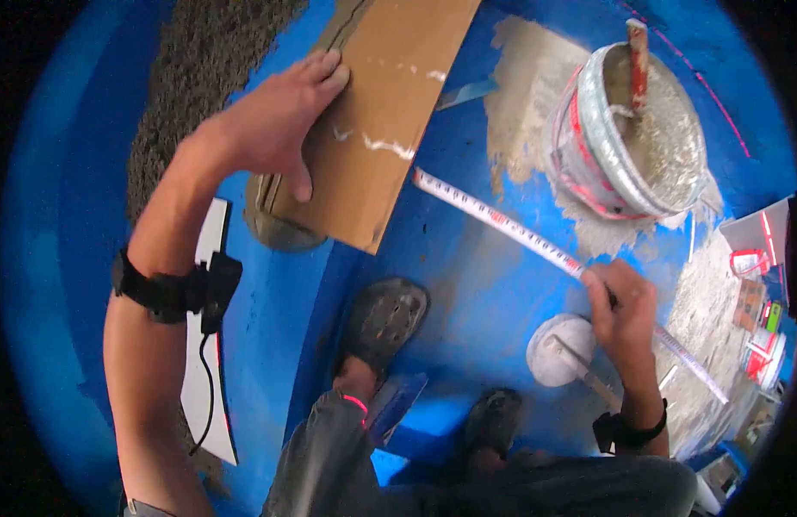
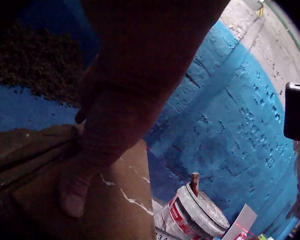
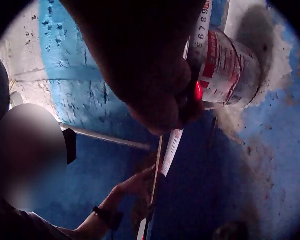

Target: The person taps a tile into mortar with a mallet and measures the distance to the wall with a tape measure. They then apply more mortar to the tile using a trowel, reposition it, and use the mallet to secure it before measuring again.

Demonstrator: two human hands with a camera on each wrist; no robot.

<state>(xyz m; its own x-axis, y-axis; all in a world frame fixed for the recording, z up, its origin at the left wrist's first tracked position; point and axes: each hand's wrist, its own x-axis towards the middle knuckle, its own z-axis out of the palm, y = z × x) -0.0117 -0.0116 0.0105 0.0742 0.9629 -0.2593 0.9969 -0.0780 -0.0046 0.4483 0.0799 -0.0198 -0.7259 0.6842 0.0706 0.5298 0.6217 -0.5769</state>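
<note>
A brown board [image 1: 377, 112] with white marks lies at the top centre of the head view. The left hand [image 1: 282, 116] rests on its left part, fingers extended, thumb spread toward the lower edge. In the left wrist view the left hand [image 2: 77, 185] touches the same board [image 2: 125, 210]. Curled fingers of the right hand [image 1: 624, 302] grip a white measuring tape [image 1: 502, 222], whose far end lies by the board's right edge. The tape's other part emerges past the hand. The right wrist view shows the right hand [image 3: 165, 100] around the tape [image 3: 172, 150], in shadow.
A bucket [image 1: 626, 138] of grey paste with a red-handled tool stands at upper right. Below it lies a white round thing [image 1: 560, 349] with a stick across it. A white strip [image 1: 210, 388] is beside the left forearm. Two shoes are on the blue floor.
</note>
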